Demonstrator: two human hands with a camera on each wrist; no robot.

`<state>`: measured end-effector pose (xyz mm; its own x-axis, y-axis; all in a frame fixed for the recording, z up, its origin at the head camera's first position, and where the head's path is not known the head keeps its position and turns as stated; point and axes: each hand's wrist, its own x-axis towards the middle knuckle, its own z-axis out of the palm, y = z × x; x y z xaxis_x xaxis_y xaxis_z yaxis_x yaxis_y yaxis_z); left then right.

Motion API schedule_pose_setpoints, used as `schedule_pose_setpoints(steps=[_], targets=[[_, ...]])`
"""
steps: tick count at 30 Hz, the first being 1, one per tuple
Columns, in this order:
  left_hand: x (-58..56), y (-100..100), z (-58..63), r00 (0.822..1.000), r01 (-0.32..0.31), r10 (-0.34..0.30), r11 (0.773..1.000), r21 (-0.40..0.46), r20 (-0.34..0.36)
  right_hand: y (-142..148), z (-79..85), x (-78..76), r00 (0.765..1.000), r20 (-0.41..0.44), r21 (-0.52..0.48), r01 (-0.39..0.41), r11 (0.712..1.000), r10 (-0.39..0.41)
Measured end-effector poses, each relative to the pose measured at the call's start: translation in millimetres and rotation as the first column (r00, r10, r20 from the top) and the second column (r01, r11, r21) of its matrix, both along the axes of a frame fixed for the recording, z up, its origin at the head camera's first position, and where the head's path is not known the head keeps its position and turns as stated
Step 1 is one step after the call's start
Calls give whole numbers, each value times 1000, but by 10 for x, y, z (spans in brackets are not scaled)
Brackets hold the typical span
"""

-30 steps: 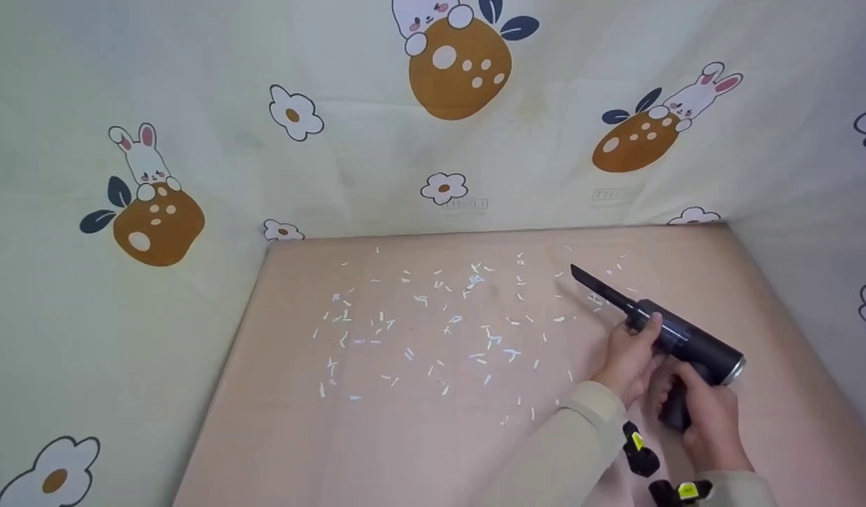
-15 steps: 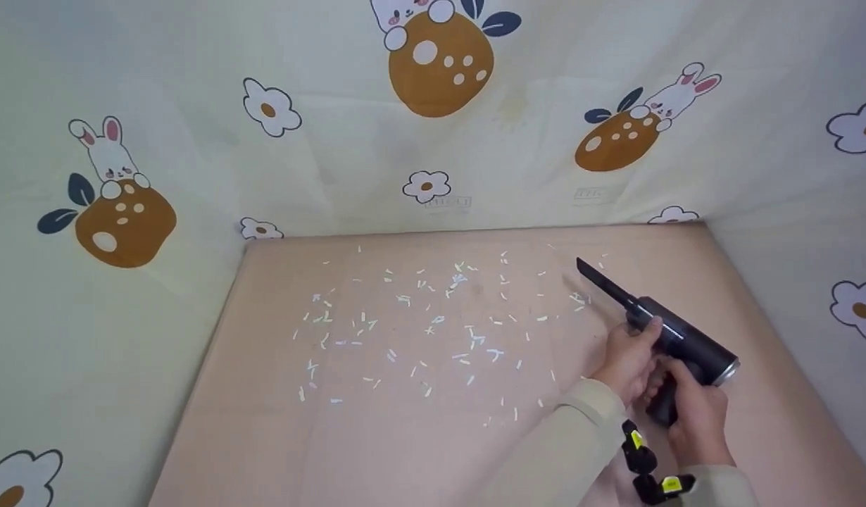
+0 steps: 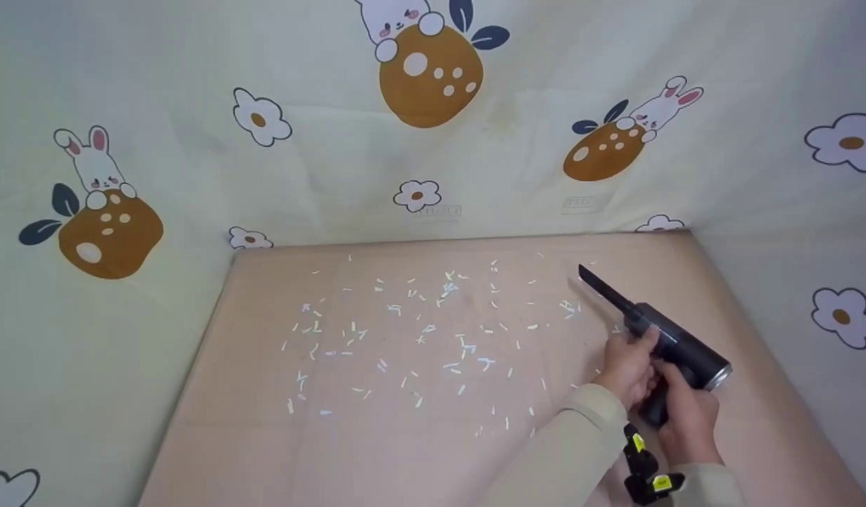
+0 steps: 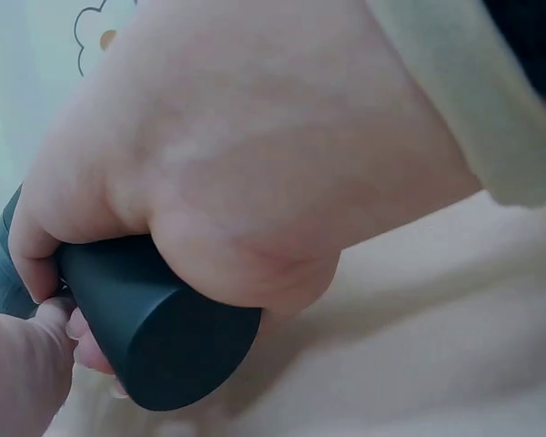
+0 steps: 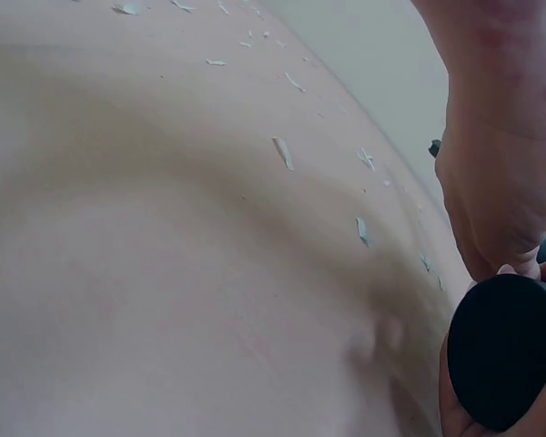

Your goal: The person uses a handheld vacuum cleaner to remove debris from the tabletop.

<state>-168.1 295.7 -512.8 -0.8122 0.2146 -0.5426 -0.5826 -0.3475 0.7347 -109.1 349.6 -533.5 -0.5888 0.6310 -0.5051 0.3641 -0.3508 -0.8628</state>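
Note:
A black handheld vacuum cleaner (image 3: 676, 345) with a slim crevice nozzle (image 3: 605, 287) is held in both hands over the right part of the table. The nozzle points up and left in the head view. My left hand (image 3: 626, 366) grips the front of its body, thumb on top. My right hand (image 3: 690, 419) is wrapped round the handle (image 3: 656, 408); the handle's flat end (image 4: 196, 350) shows below that hand in the left wrist view. Many small pale paper scraps (image 3: 465, 348) lie scattered on the table, several (image 5: 284, 153) also visible in the right wrist view.
The pinkish-beige table (image 3: 229, 451) is bounded at the back and sides by a pale curtain (image 3: 320, 162) printed with rabbits, fruit and flowers. A black wrist camera mount (image 3: 641, 451) with yellow marks sits on the left sleeve.
The head view has turned a little to the right. Both hands and the vacuum have shifted right over the table, the nozzle tip passing to the right of a cluster of scraps.

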Motion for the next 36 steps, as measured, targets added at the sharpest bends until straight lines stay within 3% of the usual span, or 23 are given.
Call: schedule_pose_setpoints(steps=[8,19,36], targets=[[-38,37,-37,1000,10,-11,998,-55,-12,-1,-55,-18,1000,-2,-37,-3,999,3],[-74,97,-84,999,23,-23,999,-35,-22,-47,-81,-48,998,-3,-28,56,998,-56],[-269,145,-45,988,136,-144,981,-136,-53,20,-3,-197,996,10,5,84,996,-84]])
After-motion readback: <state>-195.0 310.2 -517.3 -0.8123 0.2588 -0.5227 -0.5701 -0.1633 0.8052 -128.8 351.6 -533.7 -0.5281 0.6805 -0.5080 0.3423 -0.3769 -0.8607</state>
